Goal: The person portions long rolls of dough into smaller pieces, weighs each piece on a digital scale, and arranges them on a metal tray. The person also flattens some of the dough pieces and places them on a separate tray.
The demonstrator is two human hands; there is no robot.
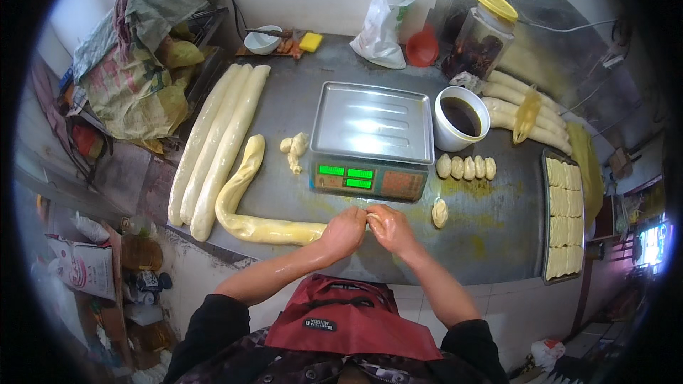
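Observation:
My left hand (346, 229) is closed around the right end of a long, bent dough roll (267, 229) near the table's front edge. Touching it, my right hand (392, 228) pinches a bit of dough at that same end. Just behind both hands stands a digital scale (372, 122), its metal pan bare and its green displays lit. Small dough pieces (294, 149) lie left of the scale. To its right sit a row of small dough pieces (469, 168) and a single piece (439, 213). Several long dough rolls (219, 154) lie side by side at the left.
A white tub of dark liquid (461, 118) stands right of the scale, before a yellow-lidded jar (480, 37). A tray of shaped dough (546, 218) is at the table's right end. More dough rolls (523, 101), a plastic bag (381, 32), a red bowl (422, 48) and a white bowl (262, 41) lie behind.

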